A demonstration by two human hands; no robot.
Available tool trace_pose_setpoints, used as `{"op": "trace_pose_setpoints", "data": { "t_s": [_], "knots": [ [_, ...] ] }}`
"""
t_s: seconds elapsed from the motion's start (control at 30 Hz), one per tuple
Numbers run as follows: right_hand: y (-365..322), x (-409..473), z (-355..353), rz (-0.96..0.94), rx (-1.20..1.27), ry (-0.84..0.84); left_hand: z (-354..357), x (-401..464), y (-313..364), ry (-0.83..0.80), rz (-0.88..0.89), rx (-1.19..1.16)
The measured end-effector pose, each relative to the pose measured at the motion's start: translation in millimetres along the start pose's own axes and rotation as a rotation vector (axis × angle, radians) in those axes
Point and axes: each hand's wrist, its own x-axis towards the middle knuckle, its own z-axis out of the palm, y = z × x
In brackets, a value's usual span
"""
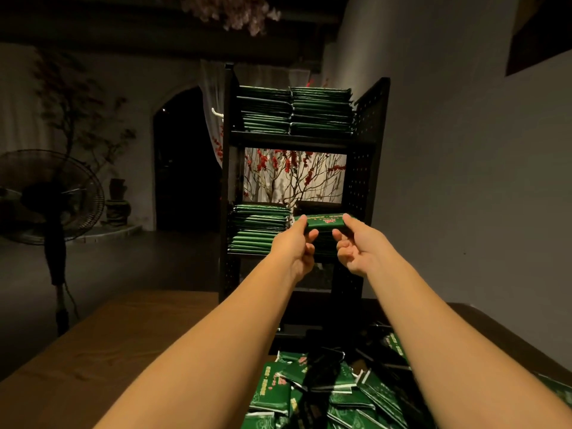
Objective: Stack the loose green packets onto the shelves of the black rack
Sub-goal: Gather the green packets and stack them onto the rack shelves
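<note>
A black rack (pixel 366 156) stands at the far end of the wooden table. Its top shelf holds two tall stacks of green packets (pixel 294 111). On the middle shelf a stack of green packets (pixel 260 232) fills the left side. Both my hands hold a small bundle of green packets (pixel 323 223) level at the right side of that middle shelf. My left hand (pixel 294 246) pinches its left end and my right hand (pixel 356 246) pinches its right end. A heap of loose green packets (pixel 334 394) lies on the table below my forearms.
The wooden table (pixel 102 351) stretches to the left. A standing fan (pixel 52 196) is on the left beside the table. A grey wall (pixel 464 181) runs along the right. Red-flowered branches (pixel 294 178) show through the rack's open back.
</note>
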Motion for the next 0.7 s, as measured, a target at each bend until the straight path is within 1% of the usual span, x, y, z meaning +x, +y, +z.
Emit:
{"op": "trace_pose_setpoints", "data": {
  "t_s": [0.17, 0.33, 0.43, 0.57, 0.7],
  "knots": [
    [6.6, 2.1, -6.8, -0.046, 0.058, 0.021, -2.1, 1.2, -4.3, -0.011, 0.000, -0.051],
    [10.6, -6.0, -9.9, -0.026, 0.033, 0.006, -5.4, 5.6, -8.7, -0.025, -0.004, -0.090],
    [10.9, -9.0, -7.5, -0.037, 0.022, 0.008, -6.4, 5.0, -9.7, -0.042, 0.005, -0.063],
    [8.9, -6.2, -5.3, -0.067, 0.023, 0.004, -6.2, 3.4, -9.7, -0.054, 0.068, 0.042],
    [9.8, -9.2, -5.0, -0.091, 0.021, -0.012, -7.5, -1.8, -10.2, -0.088, 0.106, 0.086]
  ]
}}
